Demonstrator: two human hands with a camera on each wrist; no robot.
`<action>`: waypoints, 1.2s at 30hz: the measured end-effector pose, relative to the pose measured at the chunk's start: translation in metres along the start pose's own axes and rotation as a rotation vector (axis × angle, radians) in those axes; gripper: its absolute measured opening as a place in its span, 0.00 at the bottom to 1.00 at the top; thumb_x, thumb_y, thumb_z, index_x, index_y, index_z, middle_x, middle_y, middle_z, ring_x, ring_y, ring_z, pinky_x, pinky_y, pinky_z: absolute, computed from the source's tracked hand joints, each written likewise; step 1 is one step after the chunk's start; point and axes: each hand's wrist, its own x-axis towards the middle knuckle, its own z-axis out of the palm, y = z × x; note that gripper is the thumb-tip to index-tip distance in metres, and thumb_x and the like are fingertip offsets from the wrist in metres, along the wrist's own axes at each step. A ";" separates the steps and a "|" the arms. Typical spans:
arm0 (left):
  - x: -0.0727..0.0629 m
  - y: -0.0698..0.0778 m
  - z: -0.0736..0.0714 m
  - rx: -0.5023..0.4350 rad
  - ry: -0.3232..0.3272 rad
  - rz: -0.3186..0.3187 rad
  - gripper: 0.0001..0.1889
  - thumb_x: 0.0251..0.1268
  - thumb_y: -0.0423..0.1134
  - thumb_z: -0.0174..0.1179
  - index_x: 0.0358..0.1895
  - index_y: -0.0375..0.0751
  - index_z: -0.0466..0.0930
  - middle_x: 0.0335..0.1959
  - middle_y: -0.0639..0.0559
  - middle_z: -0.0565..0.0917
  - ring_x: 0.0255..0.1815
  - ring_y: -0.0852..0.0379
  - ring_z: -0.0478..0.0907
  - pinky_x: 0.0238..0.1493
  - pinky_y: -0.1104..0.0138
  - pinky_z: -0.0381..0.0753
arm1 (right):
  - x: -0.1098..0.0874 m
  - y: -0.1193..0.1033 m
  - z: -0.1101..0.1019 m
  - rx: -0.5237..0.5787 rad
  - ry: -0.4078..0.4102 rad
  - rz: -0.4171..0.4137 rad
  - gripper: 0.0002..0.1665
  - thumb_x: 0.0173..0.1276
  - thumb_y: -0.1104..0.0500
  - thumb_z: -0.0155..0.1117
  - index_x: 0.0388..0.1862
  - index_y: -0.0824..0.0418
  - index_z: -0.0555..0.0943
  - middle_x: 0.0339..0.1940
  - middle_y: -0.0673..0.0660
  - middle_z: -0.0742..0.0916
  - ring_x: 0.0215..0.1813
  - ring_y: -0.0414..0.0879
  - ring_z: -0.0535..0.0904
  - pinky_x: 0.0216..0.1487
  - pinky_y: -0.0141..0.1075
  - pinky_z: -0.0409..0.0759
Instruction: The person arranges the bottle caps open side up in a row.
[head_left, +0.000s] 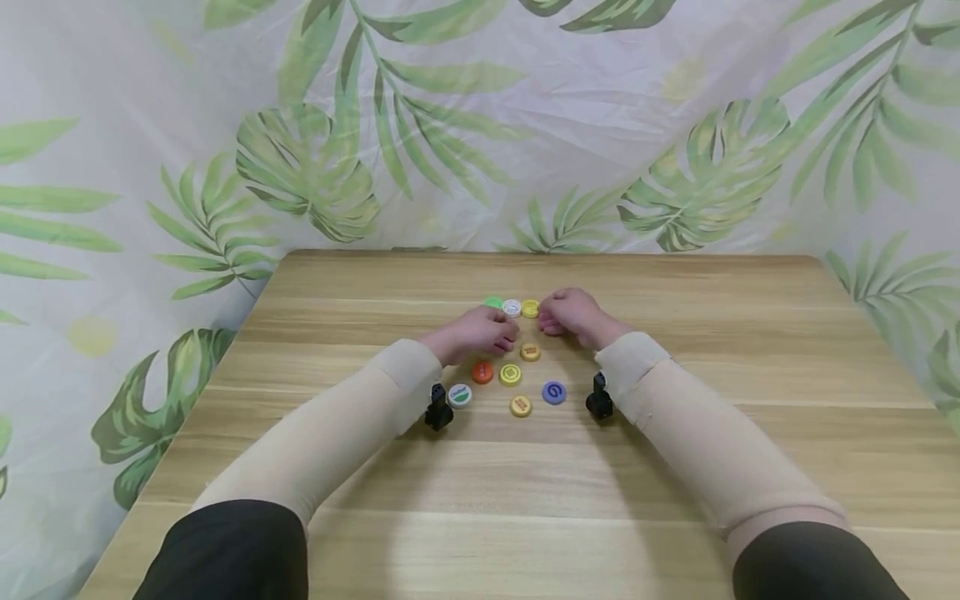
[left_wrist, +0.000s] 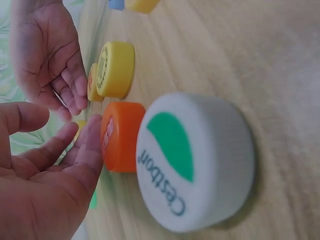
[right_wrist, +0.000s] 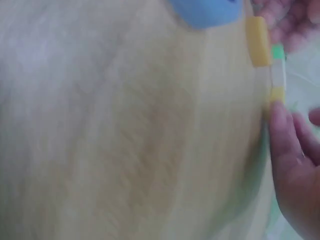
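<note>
At the far part of the table, a green cap (head_left: 493,302), a white cap (head_left: 512,308) and a yellow cap (head_left: 530,309) lie in a row side by side. My right hand (head_left: 573,315) is at the right end of this row, its fingertips right at the yellow cap. Nothing shows in my left hand (head_left: 483,329), which hovers just in front of the green and white caps with fingers loosely bent. In the left wrist view its fingers overlap an orange cap (left_wrist: 122,137). An orange-yellow cap (head_left: 530,352) lies between the two hands, slightly nearer to me.
Nearer to me lie another yellow cap (head_left: 511,375), a white cap with a green mark (head_left: 461,395), a blue cap (head_left: 554,392) and a second orange-yellow cap (head_left: 521,406). The wooden table (head_left: 480,517) ends at a leaf-patterned cloth (head_left: 465,167) behind.
</note>
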 end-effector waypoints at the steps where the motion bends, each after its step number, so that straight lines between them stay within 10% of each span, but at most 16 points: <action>1: -0.002 0.000 0.000 -0.003 -0.013 -0.005 0.18 0.82 0.34 0.49 0.65 0.26 0.74 0.52 0.38 0.81 0.51 0.49 0.80 0.55 0.64 0.83 | -0.002 0.000 -0.001 -0.028 -0.044 0.003 0.14 0.78 0.66 0.53 0.54 0.77 0.77 0.36 0.58 0.84 0.34 0.41 0.82 0.40 0.29 0.85; 11: -0.006 0.000 0.005 -0.006 -0.065 0.001 0.13 0.80 0.31 0.49 0.55 0.24 0.75 0.49 0.39 0.81 0.50 0.50 0.80 0.55 0.65 0.84 | -0.019 -0.002 -0.003 -0.507 -0.302 -0.116 0.23 0.64 0.64 0.73 0.56 0.71 0.80 0.40 0.55 0.83 0.36 0.42 0.78 0.39 0.31 0.80; 36: 0.004 0.008 0.020 -0.181 0.031 -0.044 0.15 0.81 0.33 0.49 0.59 0.25 0.77 0.43 0.45 0.80 0.44 0.54 0.78 0.58 0.64 0.81 | -0.019 0.010 -0.006 -0.707 -0.084 -0.289 0.15 0.61 0.66 0.71 0.47 0.66 0.83 0.40 0.55 0.86 0.45 0.48 0.79 0.51 0.37 0.77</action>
